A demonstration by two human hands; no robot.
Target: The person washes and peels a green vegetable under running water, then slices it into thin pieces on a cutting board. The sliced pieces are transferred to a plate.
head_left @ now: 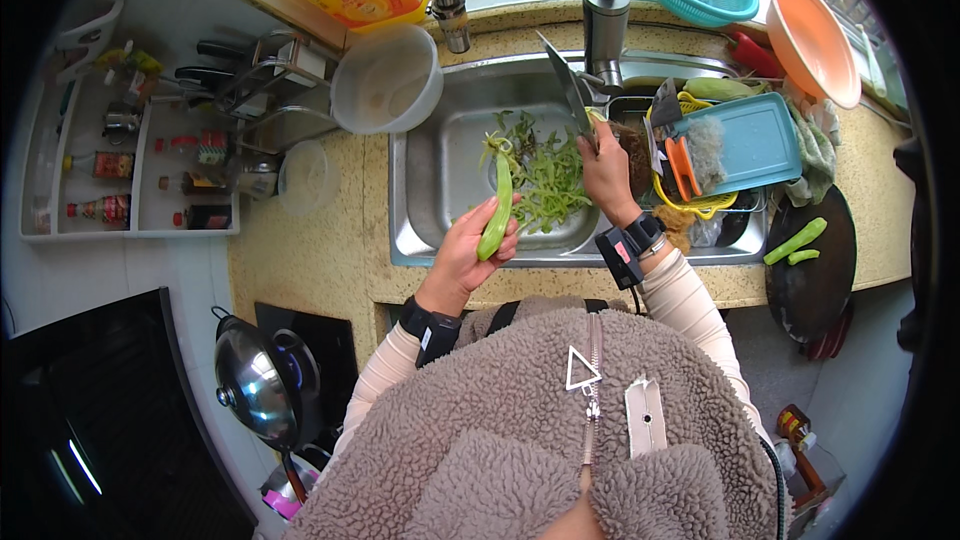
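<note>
My left hand (459,259) grips a pale green peeled vegetable stem (498,210), which looks like celtuce; loose strips hang at its far end. In my right hand (609,174) is a kitchen knife (567,86), its broad blade pointing up and away towards the tap. A bit of green peel shows by the fingers of that hand. Both hands are over a stainless steel sink (431,172), apart from each other. Green peelings (551,199) lie heaped in the basin between them. The knife's handle is mostly hidden by my fingers.
A chrome tap (606,22) rises behind the sink. Right of my right hand sit a yellow basket (705,204) and a blue lid (750,142). Two green pieces (796,241) rest on a dark round board (814,300). A translucent bowl (386,79) stands left.
</note>
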